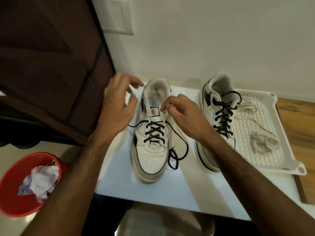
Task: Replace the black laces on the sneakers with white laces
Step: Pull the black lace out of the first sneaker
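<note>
Plain off-white wall behind, w/ a pale switch plate (114, 15) upper left; dark brown panelled door (47, 65) filling the left side. Glossy white tabletop (184, 181) below, wood-grain surface (296, 116) showing at right edge.

Centre: white leather sneaker (150, 150), toe pointing toward the viewer, perforated toe cap, grey suede-like band round the front, black piping, padded grey collar, tongue label w/ small orange crest. Black lace (154, 133), thin round cord, crossed through lower eyelets only; upper eyelets bare, loose end trailing right and coiling in a loop on the table beside the toe.

Left hand (119, 106) blurred, hovering by the collar's left side, fingers loosely curled, nothing visibly held. Right hand (180, 113) at the tongue's right edge, thumb and forefinger pinched together; cannot tell whether anything is between them.

Right: second sneaker (216, 126), same make, fully laced in black, standing at the left edge of a white plastic tray (288, 147) w/ square-grid perforated floor and rounded corners. White laces (262, 142), flat, cream-toned, lying tangled and coiled in the tray.

Lower left, on pale floor: round red plastic bin (13, 198) holding crumpled white paper.
</note>
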Action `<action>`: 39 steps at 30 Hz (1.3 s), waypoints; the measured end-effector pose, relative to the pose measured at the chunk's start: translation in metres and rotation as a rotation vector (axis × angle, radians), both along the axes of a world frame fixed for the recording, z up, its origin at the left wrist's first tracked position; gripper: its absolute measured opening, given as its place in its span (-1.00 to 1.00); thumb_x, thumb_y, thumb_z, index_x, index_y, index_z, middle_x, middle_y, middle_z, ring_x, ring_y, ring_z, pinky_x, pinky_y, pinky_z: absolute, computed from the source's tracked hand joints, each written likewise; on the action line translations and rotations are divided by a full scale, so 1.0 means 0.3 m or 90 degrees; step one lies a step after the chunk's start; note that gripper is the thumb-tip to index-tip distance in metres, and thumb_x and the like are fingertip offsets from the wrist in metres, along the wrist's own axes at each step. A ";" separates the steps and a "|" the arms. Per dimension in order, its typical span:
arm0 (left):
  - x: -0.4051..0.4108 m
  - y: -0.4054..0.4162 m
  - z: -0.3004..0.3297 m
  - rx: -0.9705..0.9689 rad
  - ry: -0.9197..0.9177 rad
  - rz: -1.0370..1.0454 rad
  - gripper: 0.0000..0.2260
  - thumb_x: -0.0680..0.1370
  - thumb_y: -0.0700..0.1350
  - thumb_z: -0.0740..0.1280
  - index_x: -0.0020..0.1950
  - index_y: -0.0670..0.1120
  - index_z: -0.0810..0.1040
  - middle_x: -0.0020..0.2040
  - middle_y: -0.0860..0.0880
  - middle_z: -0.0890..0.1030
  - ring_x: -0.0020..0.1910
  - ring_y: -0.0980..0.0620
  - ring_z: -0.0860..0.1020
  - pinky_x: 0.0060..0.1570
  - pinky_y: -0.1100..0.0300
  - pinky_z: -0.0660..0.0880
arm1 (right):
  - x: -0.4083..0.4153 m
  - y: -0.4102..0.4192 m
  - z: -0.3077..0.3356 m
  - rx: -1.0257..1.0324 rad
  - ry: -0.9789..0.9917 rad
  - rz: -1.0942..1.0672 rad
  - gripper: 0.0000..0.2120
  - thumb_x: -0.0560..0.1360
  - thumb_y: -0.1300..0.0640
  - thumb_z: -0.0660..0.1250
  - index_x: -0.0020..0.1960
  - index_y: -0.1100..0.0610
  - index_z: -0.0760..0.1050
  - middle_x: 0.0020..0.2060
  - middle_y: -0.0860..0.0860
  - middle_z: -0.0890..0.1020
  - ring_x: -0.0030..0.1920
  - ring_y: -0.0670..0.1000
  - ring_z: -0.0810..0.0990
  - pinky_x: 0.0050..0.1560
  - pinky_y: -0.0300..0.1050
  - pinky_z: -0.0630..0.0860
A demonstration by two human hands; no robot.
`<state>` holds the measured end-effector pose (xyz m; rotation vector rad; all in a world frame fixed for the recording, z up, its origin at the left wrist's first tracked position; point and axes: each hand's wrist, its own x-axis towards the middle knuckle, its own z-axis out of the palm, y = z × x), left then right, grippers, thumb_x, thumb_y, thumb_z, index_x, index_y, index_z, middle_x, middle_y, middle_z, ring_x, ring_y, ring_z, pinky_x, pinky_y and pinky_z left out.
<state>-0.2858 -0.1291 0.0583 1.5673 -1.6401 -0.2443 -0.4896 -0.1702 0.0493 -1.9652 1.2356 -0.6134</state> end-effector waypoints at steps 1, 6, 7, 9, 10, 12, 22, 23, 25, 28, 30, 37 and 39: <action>-0.010 0.003 0.003 -0.003 -0.040 -0.070 -0.81 0.50 -0.21 0.28 0.05 -0.02 0.58 -0.01 0.13 0.46 -0.05 0.13 0.46 0.07 -0.01 0.38 | -0.001 -0.002 0.001 0.010 -0.013 -0.006 -0.76 0.59 0.12 0.17 -0.03 -0.04 0.61 -0.17 -0.08 0.54 -0.10 -0.11 0.51 0.10 0.03 0.45; -0.079 0.003 -0.034 0.073 -0.248 -0.223 -0.83 0.55 0.08 0.27 -0.04 0.08 0.63 -0.09 0.14 0.40 -0.05 0.11 0.38 -0.02 0.03 0.29 | -0.011 -0.005 0.004 0.087 -0.101 -0.024 -0.79 0.55 0.19 0.16 -0.04 0.00 0.55 -0.13 0.23 0.62 -0.09 0.22 0.57 0.04 0.24 0.55; -0.075 0.001 -0.040 0.083 -0.251 -0.226 -0.84 0.55 0.08 0.28 -0.04 0.09 0.63 -0.07 0.13 0.41 -0.04 0.12 0.36 -0.01 0.03 0.29 | -0.011 -0.004 0.003 0.096 -0.111 -0.023 -0.79 0.54 0.20 0.16 -0.04 0.00 0.55 -0.12 0.23 0.62 -0.08 0.21 0.57 0.06 0.25 0.55; -0.063 -0.003 -0.051 0.092 -0.256 -0.236 -0.87 0.54 0.06 0.32 -0.02 0.11 0.64 -0.04 0.12 0.43 -0.01 0.12 0.35 -0.01 0.03 0.27 | -0.011 -0.004 0.001 0.109 -0.126 -0.024 -0.79 0.54 0.19 0.16 -0.04 0.01 0.56 -0.10 0.26 0.60 -0.06 0.22 0.56 0.09 0.25 0.55; -0.060 -0.002 -0.056 0.093 -0.260 -0.239 -0.88 0.54 0.04 0.33 -0.01 0.11 0.65 -0.02 0.11 0.44 -0.01 0.11 0.34 -0.02 0.04 0.26 | -0.011 -0.005 -0.002 0.113 -0.130 -0.025 -0.79 0.53 0.17 0.16 -0.04 0.00 0.56 -0.08 0.27 0.59 -0.05 0.23 0.56 0.09 0.26 0.55; -0.060 -0.003 -0.067 0.087 -0.266 -0.239 -0.89 0.55 0.01 0.33 0.00 0.09 0.65 0.00 0.09 0.45 -0.01 0.10 0.33 -0.04 0.04 0.25 | -0.011 -0.008 -0.006 0.119 -0.132 -0.027 -0.79 0.52 0.14 0.16 -0.04 -0.01 0.57 -0.06 0.27 0.59 -0.04 0.23 0.55 0.10 0.28 0.54; -0.043 -0.026 -0.074 0.124 0.215 -0.046 -0.89 0.50 -0.18 0.36 -0.19 0.01 0.52 0.02 0.11 0.46 -0.10 0.24 0.52 -0.06 0.36 0.45 | -0.044 -0.048 -0.026 0.065 -0.107 -0.044 -0.74 0.57 0.13 0.11 -0.04 -0.03 0.57 -0.05 0.09 0.62 0.05 0.12 0.58 0.15 0.28 0.52; -0.039 -0.027 -0.073 0.154 0.243 -0.042 -0.92 0.51 -0.11 0.34 -0.17 0.05 0.53 0.04 0.14 0.44 -0.09 0.26 0.51 -0.02 0.36 0.43 | -0.046 -0.053 -0.027 0.057 -0.107 -0.045 -0.75 0.59 0.13 0.11 -0.04 -0.03 0.57 -0.04 0.08 0.61 0.06 0.09 0.57 0.16 0.26 0.52; -0.040 -0.022 -0.071 0.148 0.173 -0.049 -0.95 0.52 -0.01 0.31 -0.07 0.06 0.55 0.06 0.17 0.39 0.00 0.26 0.47 0.07 0.30 0.40 | -0.041 -0.053 -0.032 0.039 -0.097 -0.029 -0.77 0.65 0.13 0.14 0.00 -0.01 0.57 -0.03 0.07 0.57 0.04 0.04 0.54 0.17 0.17 0.51; -0.061 -0.009 -0.058 0.078 -0.065 -0.063 -0.81 0.56 0.06 0.35 0.16 0.11 0.57 0.21 0.18 0.33 0.20 0.19 0.32 0.19 0.13 0.24 | -0.023 -0.044 -0.034 0.011 -0.075 -0.005 -0.80 0.69 0.11 0.16 0.08 0.01 0.57 -0.03 0.08 0.52 0.00 -0.01 0.52 0.14 0.01 0.51; -0.069 -0.004 -0.056 0.075 -0.165 -0.099 -0.84 0.57 0.04 0.40 0.14 0.15 0.60 0.33 0.15 0.36 0.22 0.14 0.28 0.17 0.12 0.12 | -0.019 -0.041 -0.034 0.007 -0.077 -0.004 -0.80 0.70 0.11 0.16 0.08 0.01 0.57 -0.03 0.08 0.52 0.00 -0.01 0.53 0.15 0.01 0.51; -0.072 -0.035 -0.078 0.043 0.028 -0.028 -0.88 0.59 -0.01 0.35 -0.11 0.04 0.64 0.19 0.16 0.51 0.20 0.09 0.46 0.15 0.07 0.27 | -0.019 -0.038 -0.034 0.011 -0.077 0.003 -0.80 0.71 0.10 0.14 0.10 0.02 0.55 -0.04 0.08 0.53 0.01 0.02 0.52 0.14 0.02 0.50; -0.048 -0.039 -0.056 0.027 0.347 0.043 -0.85 0.61 -0.05 0.29 -0.13 0.03 0.60 0.09 0.06 0.59 0.09 0.11 0.54 0.09 0.11 0.42 | -0.020 -0.039 -0.031 0.021 -0.079 0.007 -0.80 0.71 0.10 0.14 0.09 0.00 0.55 -0.03 0.06 0.54 0.02 0.00 0.53 0.14 -0.03 0.50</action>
